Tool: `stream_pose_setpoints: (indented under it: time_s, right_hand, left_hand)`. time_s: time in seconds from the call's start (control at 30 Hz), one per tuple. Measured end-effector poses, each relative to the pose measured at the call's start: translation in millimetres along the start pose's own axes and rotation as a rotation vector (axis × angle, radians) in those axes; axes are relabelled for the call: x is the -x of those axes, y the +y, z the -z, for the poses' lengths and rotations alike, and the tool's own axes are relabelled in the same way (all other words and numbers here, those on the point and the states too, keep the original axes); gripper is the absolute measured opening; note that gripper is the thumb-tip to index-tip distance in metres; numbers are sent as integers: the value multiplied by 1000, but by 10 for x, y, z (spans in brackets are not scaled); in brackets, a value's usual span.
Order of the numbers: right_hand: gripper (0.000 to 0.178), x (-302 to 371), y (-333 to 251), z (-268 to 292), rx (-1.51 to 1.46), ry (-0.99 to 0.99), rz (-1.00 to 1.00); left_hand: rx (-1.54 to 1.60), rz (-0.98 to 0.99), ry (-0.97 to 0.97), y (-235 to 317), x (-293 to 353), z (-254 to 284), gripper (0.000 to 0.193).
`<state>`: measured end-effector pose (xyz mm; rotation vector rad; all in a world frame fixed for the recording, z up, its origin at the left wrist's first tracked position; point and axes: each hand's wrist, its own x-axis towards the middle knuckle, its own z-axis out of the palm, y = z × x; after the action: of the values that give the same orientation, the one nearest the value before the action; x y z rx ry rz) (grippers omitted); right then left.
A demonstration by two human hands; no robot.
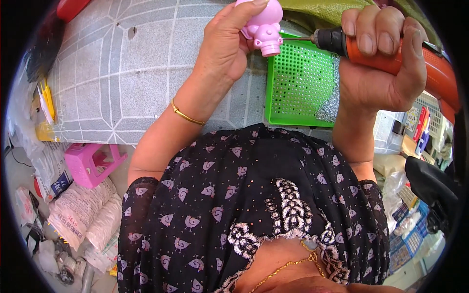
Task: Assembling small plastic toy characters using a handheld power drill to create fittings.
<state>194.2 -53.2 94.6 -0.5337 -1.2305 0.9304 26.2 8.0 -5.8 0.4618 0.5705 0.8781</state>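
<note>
The left hand point(225, 44) is gripping a pink plastic toy point(264, 24) while the right hand point(381, 58) is clutching an orange electric screwdriver point(391, 51) against it, above a green perforated tray point(298, 83).

Pink toy's point(264, 24) top beyond upper edge.

Head camera looks steeply down, close above raised hands.
</note>
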Motion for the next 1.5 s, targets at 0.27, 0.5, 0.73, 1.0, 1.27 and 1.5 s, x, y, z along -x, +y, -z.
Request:
stream_pose_setpoints:
  time_s: [0.27, 0.5, 0.73, 1.0, 1.27, 1.5]
  right_hand:
    - [15, 35, 72, -91, 0, 98, 6]
    - [14, 61, 41, -226, 52, 187, -50]
    - [17, 84, 50, -335, 100, 268, -111]
    - [24, 99, 75, -536, 155, 362, -178]
    - [24, -12, 567, -362, -1004, 48, 238]
    - [15, 119, -157, -424, 232, 344, 105]
  left_hand:
    - [1, 8, -7, 6, 8, 6, 39]
    - [-23, -15, -17, 10, 34, -40, 39]
    - [19, -15, 4, 28, 84, -31, 40]
    - [22, -10, 3, 14, 79, -5, 41]
    - [-12, -33, 0, 45, 72, -36, 38]
    - [173, -281, -593, -33, -114, 125, 37]
